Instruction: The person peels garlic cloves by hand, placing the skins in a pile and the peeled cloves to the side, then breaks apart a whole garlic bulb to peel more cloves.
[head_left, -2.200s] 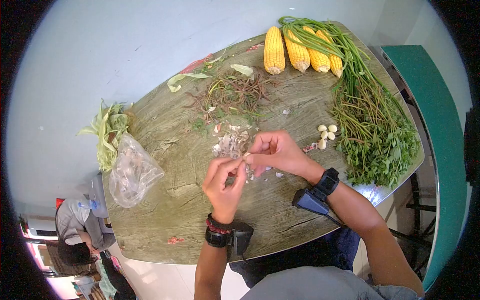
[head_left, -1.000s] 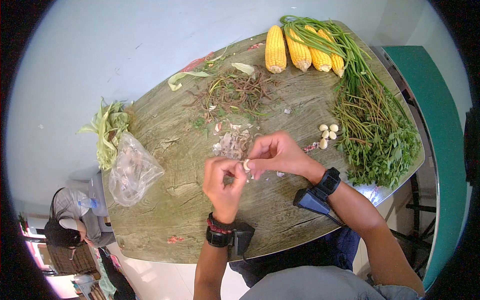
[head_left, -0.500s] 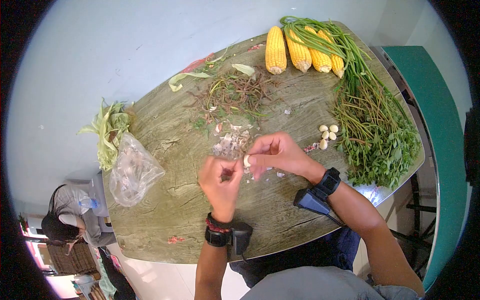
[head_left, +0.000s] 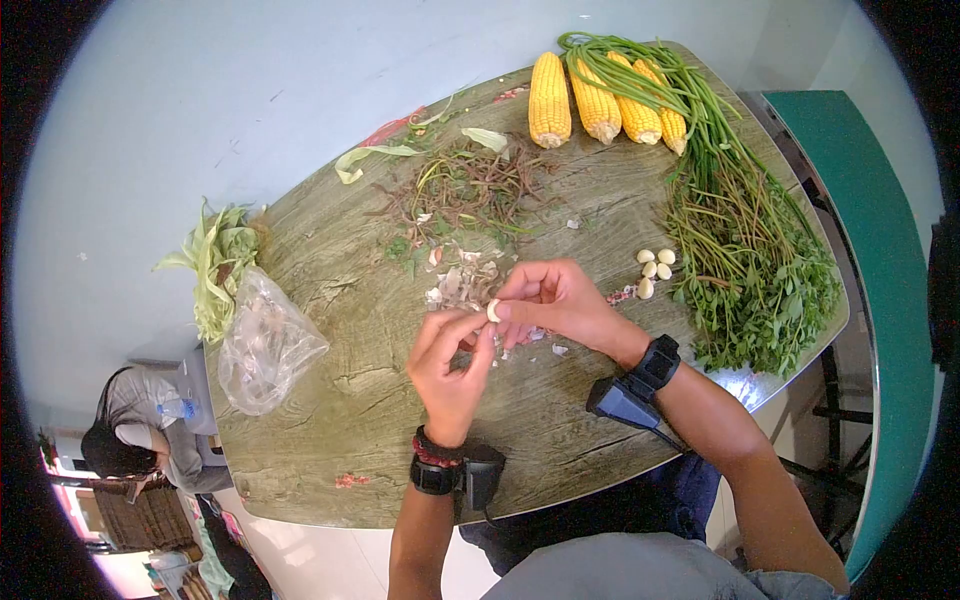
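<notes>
Small pale clove (head_left: 494,311): you're holding it near frame center, pinched between left hand (head_left: 447,370) and right hand (head_left: 565,303). Five whitish peeled cloves (head_left: 649,270) lying clustered right of center. Papery skins (head_left: 462,285) lying heaped just upper left of your clove.

looks like streaky wood on the table (head_left: 350,430), shiny at one edge. thin, crinkly, see-through plastic on the bag (head_left: 266,345). smooth on the garlic (head_left: 494,311), papery on the peels (head_left: 464,285).

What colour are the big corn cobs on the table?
The corn cobs are bright yellow, with paler ends; the head view shows them best.
</notes>
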